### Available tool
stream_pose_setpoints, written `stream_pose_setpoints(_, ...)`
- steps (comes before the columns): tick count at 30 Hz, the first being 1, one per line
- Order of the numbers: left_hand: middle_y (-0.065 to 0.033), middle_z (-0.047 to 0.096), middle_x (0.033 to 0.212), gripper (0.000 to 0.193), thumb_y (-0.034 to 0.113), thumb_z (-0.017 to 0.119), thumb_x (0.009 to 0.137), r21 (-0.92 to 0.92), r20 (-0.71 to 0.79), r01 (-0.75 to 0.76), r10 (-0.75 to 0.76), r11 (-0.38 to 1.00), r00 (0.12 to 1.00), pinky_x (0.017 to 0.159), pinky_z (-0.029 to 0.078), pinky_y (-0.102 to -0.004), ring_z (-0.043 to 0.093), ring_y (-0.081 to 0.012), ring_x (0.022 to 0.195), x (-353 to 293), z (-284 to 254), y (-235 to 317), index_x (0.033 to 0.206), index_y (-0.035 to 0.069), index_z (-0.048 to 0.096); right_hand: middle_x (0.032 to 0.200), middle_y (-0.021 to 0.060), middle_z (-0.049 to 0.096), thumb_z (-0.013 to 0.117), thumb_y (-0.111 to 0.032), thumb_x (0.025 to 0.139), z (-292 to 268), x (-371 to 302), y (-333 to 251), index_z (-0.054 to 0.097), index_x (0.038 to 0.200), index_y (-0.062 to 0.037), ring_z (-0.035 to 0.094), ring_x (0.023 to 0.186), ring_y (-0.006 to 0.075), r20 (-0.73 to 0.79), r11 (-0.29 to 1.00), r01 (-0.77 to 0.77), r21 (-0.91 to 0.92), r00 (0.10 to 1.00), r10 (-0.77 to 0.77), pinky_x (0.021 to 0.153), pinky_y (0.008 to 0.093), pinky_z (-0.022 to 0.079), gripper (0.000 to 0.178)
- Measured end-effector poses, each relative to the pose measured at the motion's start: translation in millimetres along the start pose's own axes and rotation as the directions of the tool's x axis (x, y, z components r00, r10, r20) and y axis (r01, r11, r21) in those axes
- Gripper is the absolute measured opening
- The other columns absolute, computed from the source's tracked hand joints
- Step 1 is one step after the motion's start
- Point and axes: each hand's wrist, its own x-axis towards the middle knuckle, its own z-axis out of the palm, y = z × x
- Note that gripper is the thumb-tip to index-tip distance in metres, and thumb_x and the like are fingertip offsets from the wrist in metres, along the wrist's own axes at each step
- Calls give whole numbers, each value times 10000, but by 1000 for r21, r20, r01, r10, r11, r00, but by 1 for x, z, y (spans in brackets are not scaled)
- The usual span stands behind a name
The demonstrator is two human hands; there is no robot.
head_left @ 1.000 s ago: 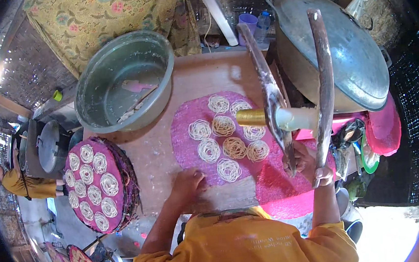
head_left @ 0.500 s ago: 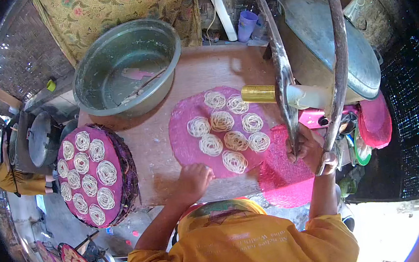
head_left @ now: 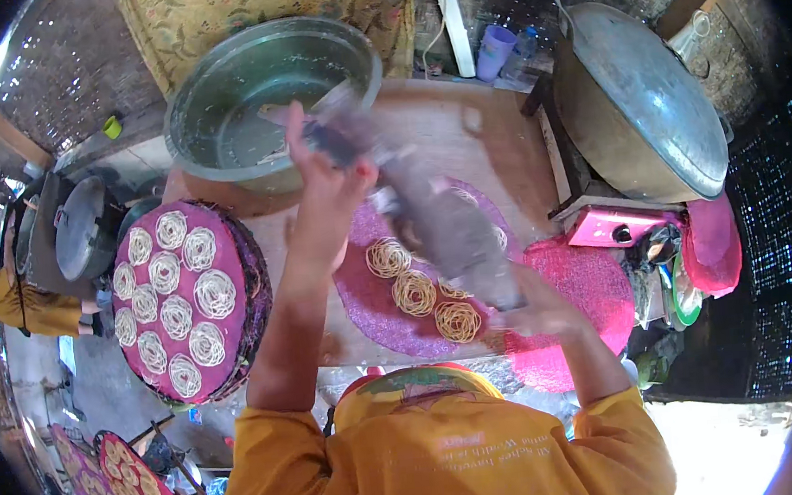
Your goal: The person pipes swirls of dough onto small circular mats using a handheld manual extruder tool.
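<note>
A long wooden-handled noodle press point(head_left: 445, 225), smeared by motion, slants over a round pink mat point(head_left: 363, 301). At its upper left end is my left hand point(head_left: 325, 179), the fingers bent round the press beside a large basin. My right hand point(head_left: 542, 309) grips the lower right end, near the table's front edge. Coiled noodle nests point(head_left: 414, 293) lie on the mat, several of them hidden behind the press. The ends of the press are too blurred to make out in detail.
A deep green basin point(head_left: 185, 138) stands at the back left. To the left is a round stack with a pink top point(head_left: 256, 300) bearing noodle nests. A red-pink mat point(head_left: 585, 279) lies at right, near a large lidded pot point(head_left: 625, 90) and pink stove point(head_left: 613, 227). Another person point(head_left: 33, 299) stands far left.
My left hand has risen from the mat's front edge to the press. The press has swung from upright at the right to a slant over the mat, and my right hand has moved left.
</note>
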Motion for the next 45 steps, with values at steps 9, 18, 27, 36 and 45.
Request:
stream_pose_setpoints(9,-71,444,1158,741,372,711,758,-18,-608,11,-20,1000,794,792,425,-451,489,-218,1018,37,-43,-25,1269,196,203,1006,94,563,671,-401,769,-37,93,-17,377,1330,-33,530,780,139,304,947,106,-302,953,-10,710,290,438,733)
stream_pose_setpoints(18,-75,413,1124,825,422,748,667,-14,-710,146,-112,989,695,860,321,-456,418,-180,940,35,-55,-48,1261,184,228,833,6,525,660,-453,769,-73,127,-21,420,1254,-1,492,736,101,413,933,-131,-335,870,271,680,240,420,705)
stream_pose_setpoints(27,-36,461,945,666,391,720,697,65,-697,2,44,998,716,728,384,-331,422,-147,805,73,-89,-45,1183,113,361,848,14,562,670,-426,771,-63,163,-23,555,1008,-19,528,736,87,452,979,-78,-191,878,158,642,220,428,484)
stream_pose_setpoints(36,-88,524,990,537,354,693,741,51,-693,-42,66,998,718,651,451,-306,545,-171,816,66,-84,-59,1109,70,424,735,-12,544,644,-423,799,-80,166,-27,594,998,-42,505,671,73,528,974,-174,-143,819,224,556,221,403,432)
stream_pose_setpoints(45,-51,562,884,411,305,657,775,17,-811,-26,29,1000,584,607,417,-306,534,-147,769,79,-87,-78,1036,28,502,768,2,580,663,-446,759,-84,179,-18,617,962,-16,530,656,86,411,946,-96,-309,884,224,588,228,413,478)
